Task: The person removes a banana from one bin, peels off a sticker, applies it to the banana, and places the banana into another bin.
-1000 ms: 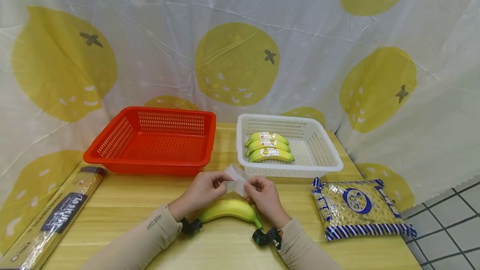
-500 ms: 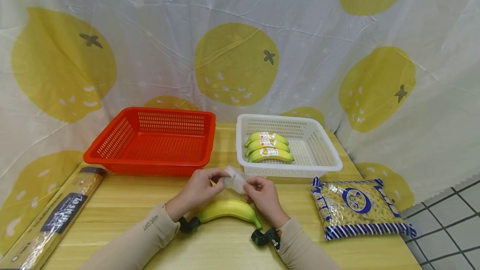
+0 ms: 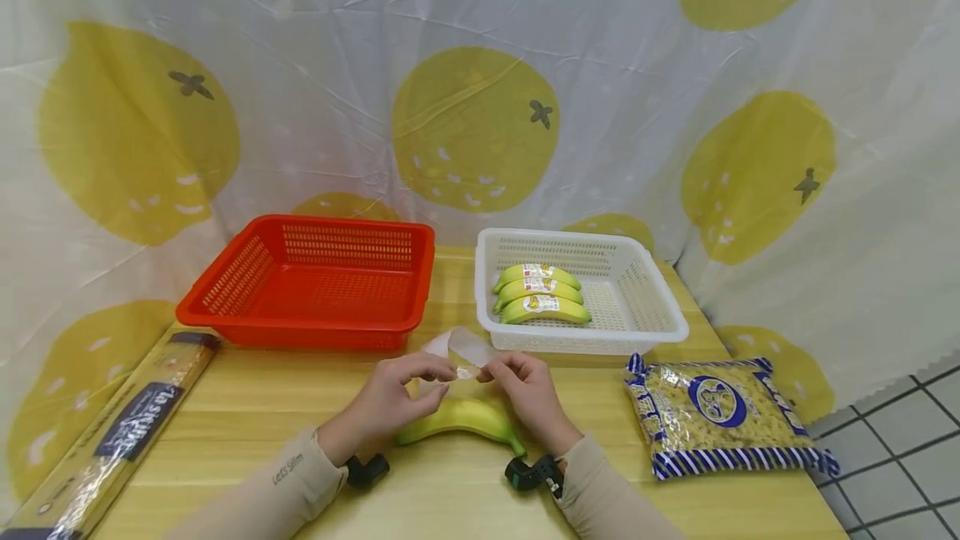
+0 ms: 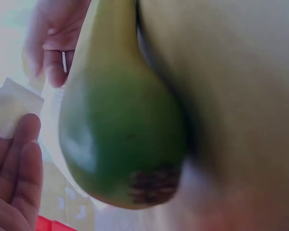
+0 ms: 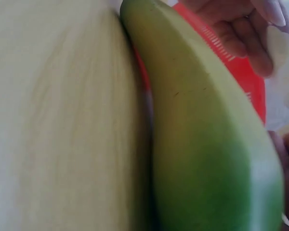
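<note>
A yellow-green banana [image 3: 465, 418] without a label lies on the wooden table below both hands; it fills much of the left wrist view. Between the hands is a curled strip of whitish backing paper [image 3: 471, 348] with a small sticker [image 3: 465, 372] at its lower edge. My left hand [image 3: 397, 394] pinches the sticker [image 4: 15, 108] by its edge, between thumb and fingertips. My right hand [image 3: 528, 394] pinches the paper strip by its right end. In the white basket [image 3: 637, 307], three bananas [image 3: 542, 290] with white labels lie side by side.
A red basket [image 3: 330, 333] stands at the back left. On the left lies a long pack of spaghetti [image 3: 135, 432]; on the right is a bag of pasta [image 3: 720, 407] with blue-striped edges. A lemon-print curtain [image 3: 315, 107] hangs behind the table.
The paper strip has been bent into a curl, with the sticker showing at its lower edge. My left hand has shifted slightly left and down; my right hand stays nearly in place.
</note>
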Demonstrator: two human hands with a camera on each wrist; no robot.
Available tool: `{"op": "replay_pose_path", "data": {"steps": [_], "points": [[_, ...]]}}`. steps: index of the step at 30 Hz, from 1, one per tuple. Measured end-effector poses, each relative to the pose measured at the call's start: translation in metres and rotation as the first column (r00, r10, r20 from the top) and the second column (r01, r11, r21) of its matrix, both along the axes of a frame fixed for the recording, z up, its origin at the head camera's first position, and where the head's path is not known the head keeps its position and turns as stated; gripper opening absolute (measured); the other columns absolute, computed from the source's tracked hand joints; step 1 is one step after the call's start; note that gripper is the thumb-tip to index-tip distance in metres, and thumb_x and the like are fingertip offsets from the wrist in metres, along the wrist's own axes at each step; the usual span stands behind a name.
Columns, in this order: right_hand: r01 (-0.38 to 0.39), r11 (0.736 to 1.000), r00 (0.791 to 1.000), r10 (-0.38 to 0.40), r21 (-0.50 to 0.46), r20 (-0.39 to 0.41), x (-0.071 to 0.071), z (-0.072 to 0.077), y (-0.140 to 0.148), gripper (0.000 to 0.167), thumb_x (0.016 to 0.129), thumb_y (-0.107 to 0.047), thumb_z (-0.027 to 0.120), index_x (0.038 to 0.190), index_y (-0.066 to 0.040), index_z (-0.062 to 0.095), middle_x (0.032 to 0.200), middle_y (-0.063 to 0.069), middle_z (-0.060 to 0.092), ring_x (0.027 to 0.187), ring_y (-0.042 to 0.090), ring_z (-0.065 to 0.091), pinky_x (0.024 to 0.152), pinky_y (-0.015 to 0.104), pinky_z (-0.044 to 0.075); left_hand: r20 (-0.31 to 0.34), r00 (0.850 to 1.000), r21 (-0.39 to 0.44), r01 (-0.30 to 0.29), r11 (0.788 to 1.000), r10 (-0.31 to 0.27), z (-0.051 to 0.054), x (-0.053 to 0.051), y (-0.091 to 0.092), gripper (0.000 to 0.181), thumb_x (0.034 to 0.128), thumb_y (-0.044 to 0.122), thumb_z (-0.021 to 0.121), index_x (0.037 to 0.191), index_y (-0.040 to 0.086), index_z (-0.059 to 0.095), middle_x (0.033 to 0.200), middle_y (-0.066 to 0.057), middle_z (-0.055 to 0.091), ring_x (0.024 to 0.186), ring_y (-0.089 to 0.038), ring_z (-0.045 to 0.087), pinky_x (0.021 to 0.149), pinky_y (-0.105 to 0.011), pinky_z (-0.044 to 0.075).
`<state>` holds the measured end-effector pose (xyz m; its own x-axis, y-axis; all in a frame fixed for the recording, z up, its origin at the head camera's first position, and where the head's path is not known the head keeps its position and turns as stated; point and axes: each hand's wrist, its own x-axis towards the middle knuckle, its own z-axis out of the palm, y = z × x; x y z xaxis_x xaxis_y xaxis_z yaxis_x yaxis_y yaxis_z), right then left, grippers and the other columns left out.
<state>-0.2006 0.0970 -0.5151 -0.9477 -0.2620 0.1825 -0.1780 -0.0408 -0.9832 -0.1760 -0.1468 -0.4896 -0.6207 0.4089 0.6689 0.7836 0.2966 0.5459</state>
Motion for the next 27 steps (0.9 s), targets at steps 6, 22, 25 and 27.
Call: {"op": "replay_pose_path", "data": {"steps": [6,22,25,27], "points": [[-0.12,0.991,0.99,0.124,-0.059,0.073,0.007,0.012,0.001,0.041,0.103,-0.021,0.064,0.106,0.02,0.065,0.09,0.0,0.071,0.088,0.011,0.064,0.082,0.025,0.052,-0.06,0.996,-0.017,0.064,0.998,-0.065,-0.004,0.004,0.0,0.026,0.0835,-0.006,0.08,0.103,0.011,0.081,0.11,-0.005,0.078,0.102,-0.021,0.075,0.094,-0.021,0.054],[-0.119,0.95,0.974,0.168,0.289,-0.152,0.012,0.013,0.006,0.008,0.093,-0.012,0.077,0.1,-0.009,0.079,0.099,0.009,0.077,0.075,0.008,0.06,0.065,0.021,0.048,0.054,0.998,-0.027,-0.027,0.999,0.029,-0.008,0.012,0.001,0.024,0.0843,0.004,0.084,0.106,0.01,0.077,0.105,-0.006,0.076,0.081,-0.004,0.07,0.072,-0.023,0.059],[-0.106,0.944,0.957,0.183,0.313,-0.227,0.016,0.015,0.004,0.005,0.092,-0.012,0.077,0.098,-0.011,0.078,0.101,0.007,0.077,0.08,0.009,0.062,0.071,0.025,0.052,0.133,0.988,-0.057,-0.076,0.995,0.083,-0.006,0.014,0.001,0.028,0.0852,0.012,0.085,0.111,0.014,0.075,0.102,-0.002,0.076,0.075,0.0,0.065,0.064,-0.023,0.056],[-0.094,0.939,0.949,0.185,0.331,-0.254,0.017,0.016,0.003,0.005,0.092,-0.012,0.078,0.097,-0.014,0.078,0.103,0.004,0.077,0.082,0.009,0.063,0.074,0.027,0.053,0.168,0.979,-0.089,-0.103,0.991,0.117,-0.005,0.015,0.0,0.023,0.0855,0.016,0.086,0.107,0.019,0.076,0.095,0.005,0.075,0.073,0.001,0.062,0.061,-0.023,0.053]]}}
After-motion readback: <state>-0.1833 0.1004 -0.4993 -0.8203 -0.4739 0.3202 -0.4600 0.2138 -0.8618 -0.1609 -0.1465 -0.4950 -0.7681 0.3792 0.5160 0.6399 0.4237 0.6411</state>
